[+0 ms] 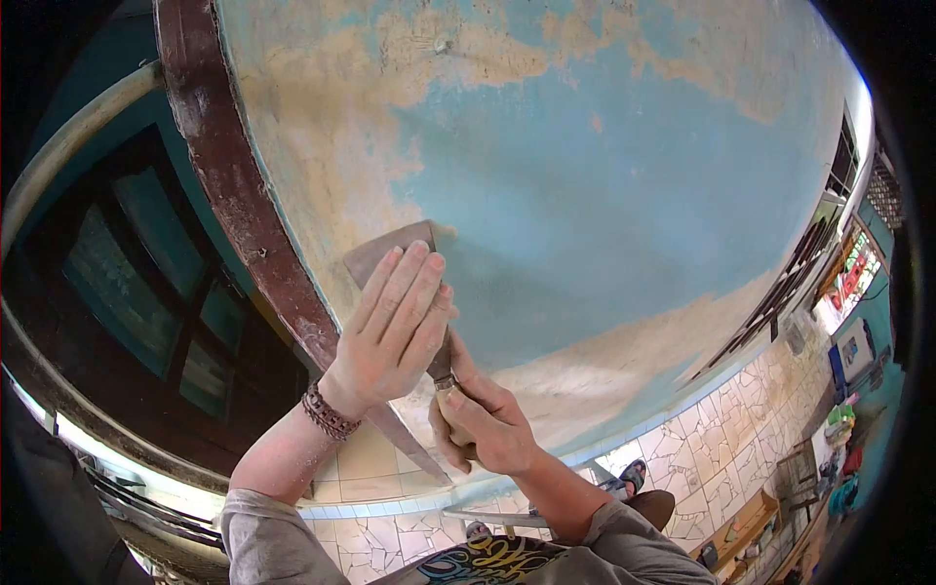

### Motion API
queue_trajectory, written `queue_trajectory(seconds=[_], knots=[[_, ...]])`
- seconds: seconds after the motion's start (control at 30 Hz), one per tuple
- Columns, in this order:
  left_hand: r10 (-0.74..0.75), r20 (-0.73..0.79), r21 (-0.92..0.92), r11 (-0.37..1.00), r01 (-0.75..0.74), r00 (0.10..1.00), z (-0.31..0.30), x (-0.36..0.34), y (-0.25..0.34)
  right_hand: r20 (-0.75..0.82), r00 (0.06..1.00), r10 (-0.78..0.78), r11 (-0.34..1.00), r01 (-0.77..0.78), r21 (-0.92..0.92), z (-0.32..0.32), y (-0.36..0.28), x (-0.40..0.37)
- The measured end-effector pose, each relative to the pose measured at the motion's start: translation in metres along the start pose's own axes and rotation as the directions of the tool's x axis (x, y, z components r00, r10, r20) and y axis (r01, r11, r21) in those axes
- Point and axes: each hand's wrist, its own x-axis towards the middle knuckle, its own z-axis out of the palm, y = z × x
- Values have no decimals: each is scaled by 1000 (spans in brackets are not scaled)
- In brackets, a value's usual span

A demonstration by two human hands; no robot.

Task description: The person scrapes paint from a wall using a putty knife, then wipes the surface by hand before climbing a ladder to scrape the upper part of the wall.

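Observation:
A wide metal scraper (390,248) lies with its blade against the wall (585,195), where blue paint is partly gone and beige shows through. Its handle is gripped by my right hand (485,419), fingers wrapped round it. My left hand (397,322), dusty and wearing a braided bracelet, is laid flat over the blade, its fingers stretched out and close together. A small bit of beige material sits at the blade's right corner.
Left of the wall runs a dark red door frame (229,175), with a dark glazed door (146,283) beyond. Below are a metal rail or ladder part (497,519) and a mosaic-tiled floor (712,458). At the lower right stands a wooden box (746,526).

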Motion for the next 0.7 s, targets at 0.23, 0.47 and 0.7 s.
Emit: queue_trajectory(seconds=[0.23, 0.47, 0.7], knots=[[4, -77, -61, 998, -9, 997, -7, 11, -13, -32, 999, 43, 999, -42, 25, 18, -11, 4], [13, -97, -113, 993, -24, 995, -12, 15, -18, -65, 998, -13, 999, 15, 29, 35, -8, 8], [18, -123, -138, 990, -35, 992, -16, 35, -31, -100, 995, 0, 994, 11, 110, 38, -19, 13]])
